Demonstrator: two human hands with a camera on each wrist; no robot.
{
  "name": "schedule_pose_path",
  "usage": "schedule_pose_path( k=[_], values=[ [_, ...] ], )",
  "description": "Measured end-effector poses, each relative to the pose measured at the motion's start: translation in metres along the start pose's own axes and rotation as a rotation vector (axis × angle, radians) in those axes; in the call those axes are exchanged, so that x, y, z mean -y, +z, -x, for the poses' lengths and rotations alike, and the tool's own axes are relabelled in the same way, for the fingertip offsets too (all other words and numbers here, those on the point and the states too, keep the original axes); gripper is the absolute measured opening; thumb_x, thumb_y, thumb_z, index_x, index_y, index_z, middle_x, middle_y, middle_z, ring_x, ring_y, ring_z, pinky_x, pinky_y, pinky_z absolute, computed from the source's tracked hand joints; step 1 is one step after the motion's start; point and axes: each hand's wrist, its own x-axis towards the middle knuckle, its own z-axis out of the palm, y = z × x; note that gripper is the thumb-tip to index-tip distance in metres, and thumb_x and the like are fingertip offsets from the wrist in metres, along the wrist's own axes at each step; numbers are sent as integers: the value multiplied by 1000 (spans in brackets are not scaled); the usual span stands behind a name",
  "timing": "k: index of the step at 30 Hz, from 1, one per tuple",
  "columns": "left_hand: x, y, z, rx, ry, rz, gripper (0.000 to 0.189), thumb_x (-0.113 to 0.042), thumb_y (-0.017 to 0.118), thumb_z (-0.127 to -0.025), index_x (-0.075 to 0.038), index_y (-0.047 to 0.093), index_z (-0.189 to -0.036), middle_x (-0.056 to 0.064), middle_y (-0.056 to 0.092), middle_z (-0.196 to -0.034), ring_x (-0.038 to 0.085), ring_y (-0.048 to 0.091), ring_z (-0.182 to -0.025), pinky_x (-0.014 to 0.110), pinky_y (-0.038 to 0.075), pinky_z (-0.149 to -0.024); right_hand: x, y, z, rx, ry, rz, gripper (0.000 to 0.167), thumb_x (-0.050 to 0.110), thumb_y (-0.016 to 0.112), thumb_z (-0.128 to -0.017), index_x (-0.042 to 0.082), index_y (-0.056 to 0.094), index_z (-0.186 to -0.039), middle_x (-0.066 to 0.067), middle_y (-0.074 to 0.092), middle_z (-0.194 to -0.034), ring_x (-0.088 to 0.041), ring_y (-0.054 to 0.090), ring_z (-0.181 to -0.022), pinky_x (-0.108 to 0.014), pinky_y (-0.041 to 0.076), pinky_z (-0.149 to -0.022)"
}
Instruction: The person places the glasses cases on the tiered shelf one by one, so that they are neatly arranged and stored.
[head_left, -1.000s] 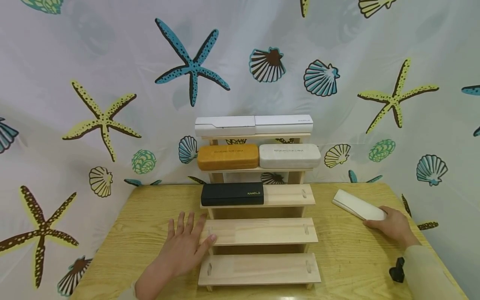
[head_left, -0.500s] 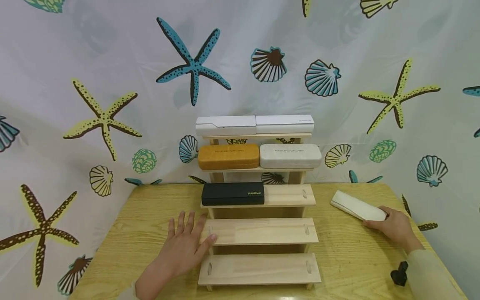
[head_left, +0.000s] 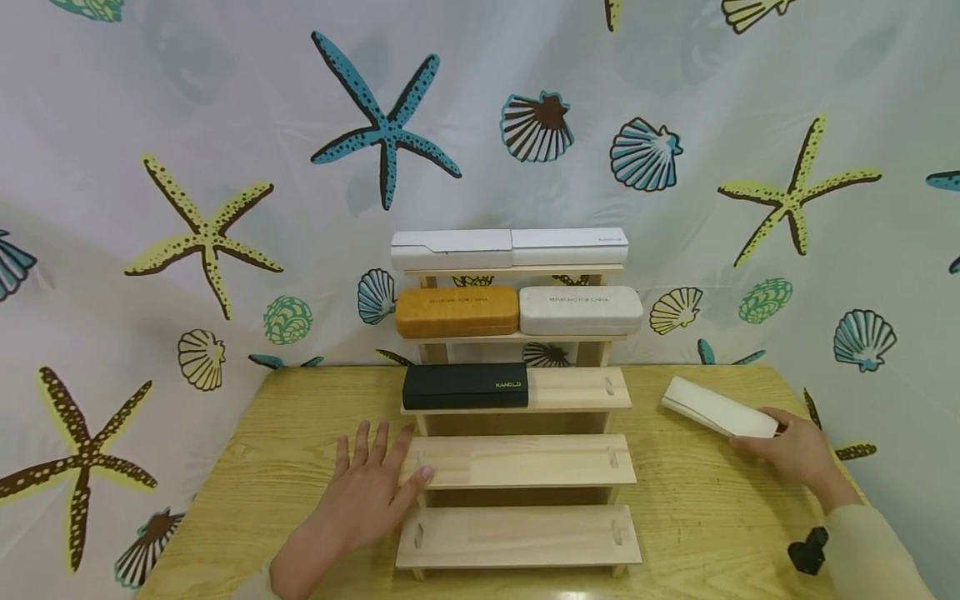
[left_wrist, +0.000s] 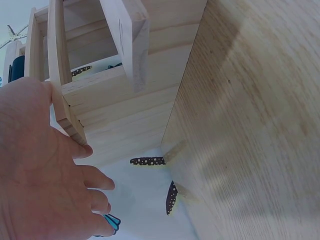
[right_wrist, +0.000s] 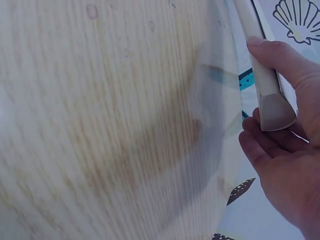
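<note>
In the head view my right hand (head_left: pixel 798 454) grips the near end of a white glasses case (head_left: pixel 716 407) at the table's right side. The right wrist view has this case (right_wrist: pixel 267 75) between the thumb and the fingers of my right hand (right_wrist: pixel 295 165). My left hand (head_left: pixel 367 492) rests against the left end of a stepped wooden rack (head_left: pixel 517 460), fingers spread and thumb on a plank. Seen in the left wrist view, my left hand (left_wrist: pixel 45 165) touches the plank's end (left_wrist: pixel 70 120); part of its thumb is hidden.
On the rack's upper steps stand a black glasses case (head_left: pixel 465 386), an orange case (head_left: pixel 457 312), a light grey case (head_left: pixel 581 309) and two white cases (head_left: pixel 450 248) end to end. A small black object (head_left: pixel 808 552) is near my right sleeve. A patterned cloth (head_left: pixel 480 183) hangs behind the table (head_left: pixel 300 417).
My right hand has shifted slightly right and toward me, and the white case's near end shows a little more. The left hand has kept its place on the rack.
</note>
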Motion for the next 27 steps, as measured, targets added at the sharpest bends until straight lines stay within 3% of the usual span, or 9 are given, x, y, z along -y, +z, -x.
schedule_pose_path(
  k=[9, 18, 27],
  values=[
    [0, 0, 0, 3, 0, 9, 77, -61, 38, -110, -5, 36, -164, 39, 27, -165, 60, 11, -156, 82, 6, -120, 7, -9, 6, -41, -69, -6, 91, 46, 83, -91, -12, 46, -150, -42, 55, -140, -50, 62, -117, -40, 56, -80],
    [0, -1, 0, 15, -4, 8, 78, -61, 37, -110, -6, 34, -165, 38, 26, -166, 60, 10, -156, 82, 6, -120, 23, -21, 14, 0, -95, -84, 88, 37, 81, -94, -9, 39, -156, -42, 47, -147, -57, 55, -128, -46, 59, -85],
    [0, -1, 0, 14, -2, 14, 78, -61, 38, -110, -5, 35, -164, 39, 26, -165, 60, 10, -156, 82, 6, -120, 39, -32, 20, 5, -131, -77, 90, 39, 83, -92, -7, 40, -157, -39, 48, -147, -55, 58, -126, -35, 60, -79]
  ],
)
